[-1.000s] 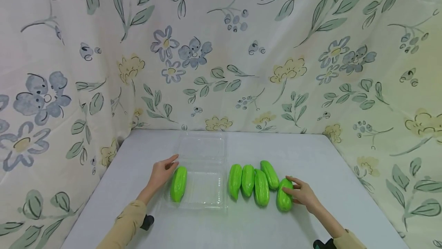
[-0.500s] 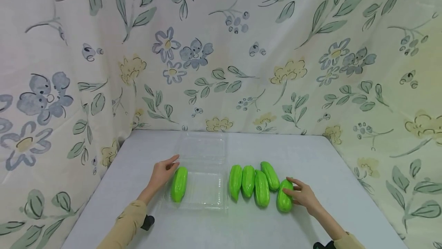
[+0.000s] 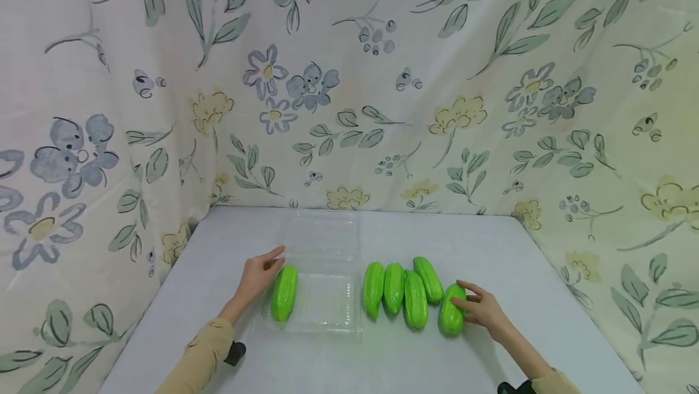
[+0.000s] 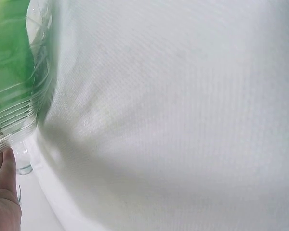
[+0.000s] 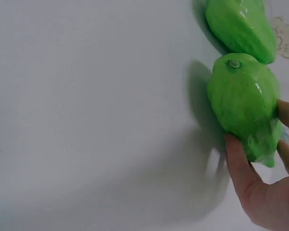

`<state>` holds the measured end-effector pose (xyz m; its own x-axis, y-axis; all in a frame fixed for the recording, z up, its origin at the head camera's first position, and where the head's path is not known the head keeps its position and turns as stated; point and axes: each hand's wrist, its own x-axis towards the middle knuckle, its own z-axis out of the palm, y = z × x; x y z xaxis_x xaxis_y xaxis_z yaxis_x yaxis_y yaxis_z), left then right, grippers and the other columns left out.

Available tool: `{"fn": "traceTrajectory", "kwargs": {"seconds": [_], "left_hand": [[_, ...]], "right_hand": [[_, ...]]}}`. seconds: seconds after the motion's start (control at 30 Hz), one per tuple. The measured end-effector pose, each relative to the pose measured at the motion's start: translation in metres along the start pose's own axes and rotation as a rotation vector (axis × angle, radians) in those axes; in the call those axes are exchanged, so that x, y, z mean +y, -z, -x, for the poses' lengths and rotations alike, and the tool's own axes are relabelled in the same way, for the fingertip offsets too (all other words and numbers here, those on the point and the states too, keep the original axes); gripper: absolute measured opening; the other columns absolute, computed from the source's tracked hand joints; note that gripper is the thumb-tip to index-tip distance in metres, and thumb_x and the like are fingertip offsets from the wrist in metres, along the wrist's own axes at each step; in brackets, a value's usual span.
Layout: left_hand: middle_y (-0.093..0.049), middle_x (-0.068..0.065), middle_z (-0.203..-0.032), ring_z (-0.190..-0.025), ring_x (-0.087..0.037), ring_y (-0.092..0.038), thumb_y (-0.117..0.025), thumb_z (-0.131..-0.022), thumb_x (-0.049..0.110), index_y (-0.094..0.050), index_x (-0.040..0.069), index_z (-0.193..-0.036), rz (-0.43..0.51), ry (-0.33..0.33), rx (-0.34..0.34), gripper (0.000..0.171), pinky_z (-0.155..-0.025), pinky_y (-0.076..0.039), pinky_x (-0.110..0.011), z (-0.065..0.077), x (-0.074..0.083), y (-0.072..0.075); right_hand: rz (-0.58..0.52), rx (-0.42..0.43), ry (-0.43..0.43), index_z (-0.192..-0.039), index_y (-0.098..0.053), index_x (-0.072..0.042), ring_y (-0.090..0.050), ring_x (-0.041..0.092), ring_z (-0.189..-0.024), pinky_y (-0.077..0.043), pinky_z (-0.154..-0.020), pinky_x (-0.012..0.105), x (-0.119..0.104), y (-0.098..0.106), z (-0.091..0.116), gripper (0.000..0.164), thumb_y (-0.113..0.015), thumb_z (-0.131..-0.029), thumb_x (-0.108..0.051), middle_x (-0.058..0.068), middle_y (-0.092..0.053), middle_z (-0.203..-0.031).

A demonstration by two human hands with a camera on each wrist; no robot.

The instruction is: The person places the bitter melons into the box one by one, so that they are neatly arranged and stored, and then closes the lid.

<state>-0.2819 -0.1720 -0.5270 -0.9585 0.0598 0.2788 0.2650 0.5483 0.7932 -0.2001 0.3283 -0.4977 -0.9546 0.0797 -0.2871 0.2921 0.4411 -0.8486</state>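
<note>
My right hand (image 3: 486, 311) grips a glossy, ridged green gourd (image 3: 451, 321) at the right end of a row. In the right wrist view, fingers and thumb lie on both sides of this gourd (image 5: 243, 91), near its pointed end; the stem stub faces the camera. At the left, my left hand (image 3: 258, 275) holds the edge of an opened clear plastic clamshell container (image 3: 327, 328) near its hinge. A single gourd (image 3: 284, 294) lies lengthwise along the container's left side. In the left wrist view, the fingers (image 4: 7, 166) meet the container's ribbed corner (image 4: 14, 118).
Several more green gourds (image 3: 415, 300) lie side by side between the container and my right hand. The container's lid (image 3: 322, 233) lies folded back toward the far edge. A white-covered table (image 3: 415, 357) carries everything, with floral curtain (image 3: 349, 108) at the back and sides.
The view shifts very slightly. Both hands stay where they are, the left at the container and the right on the gourd.
</note>
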Motion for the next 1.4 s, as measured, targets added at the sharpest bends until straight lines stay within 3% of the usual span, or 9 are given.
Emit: {"fn": "traceTrajectory", "kwargs": {"seconds": [0.3, 0.67, 1.1, 1.4], "left_hand": [[-0.072, -0.016, -0.104, -0.062, -0.007, -0.050, -0.063, -0.092, 0.016, -0.061, 0.006, -0.127, -0.016, 0.003, 0.005, 0.036, -0.050, -0.038, -0.020, 0.001, 0.001, 0.000], [-0.070, -0.018, -0.108, -0.066, -0.007, -0.053, -0.063, -0.092, 0.015, -0.061, 0.005, -0.126, -0.013, -0.015, 0.013, 0.036, -0.052, -0.040, -0.019, 0.001, 0.001, 0.000], [-0.070, -0.017, -0.108, -0.064, -0.006, -0.051, -0.063, -0.092, 0.015, -0.061, 0.005, -0.126, -0.013, -0.014, 0.012, 0.036, -0.051, -0.039, -0.019, 0.000, 0.002, 0.000], [-0.072, -0.016, -0.101, -0.060, -0.005, -0.046, -0.063, -0.092, 0.015, -0.061, 0.006, -0.127, -0.015, -0.012, 0.012, 0.036, -0.050, -0.037, -0.019, 0.001, 0.003, 0.001]], "right_hand": [[-0.063, 0.000, 0.004, -0.145, -0.031, 0.001, -0.066, 0.014, -0.089, -0.055, -0.076, 0.029, -0.001, 0.008, -0.001, 0.070, -0.066, -0.090, -0.024, 0.040, -0.037, -0.136], [-0.084, -0.013, -0.003, -0.149, -0.025, -0.002, -0.061, 0.012, -0.100, -0.054, -0.082, 0.030, -0.008, 0.019, -0.008, 0.073, -0.063, -0.092, -0.029, 0.037, -0.026, -0.143], [-0.079, -0.005, -0.003, -0.149, -0.024, -0.003, -0.060, 0.013, -0.100, -0.054, -0.085, 0.034, -0.011, 0.023, -0.011, 0.074, -0.062, -0.092, -0.031, 0.036, -0.026, -0.143], [-0.103, 0.003, -0.005, -0.150, -0.024, -0.005, -0.057, 0.008, -0.099, -0.054, -0.082, 0.029, -0.012, 0.023, -0.009, 0.073, -0.061, -0.093, -0.032, 0.034, -0.029, -0.143]]}}
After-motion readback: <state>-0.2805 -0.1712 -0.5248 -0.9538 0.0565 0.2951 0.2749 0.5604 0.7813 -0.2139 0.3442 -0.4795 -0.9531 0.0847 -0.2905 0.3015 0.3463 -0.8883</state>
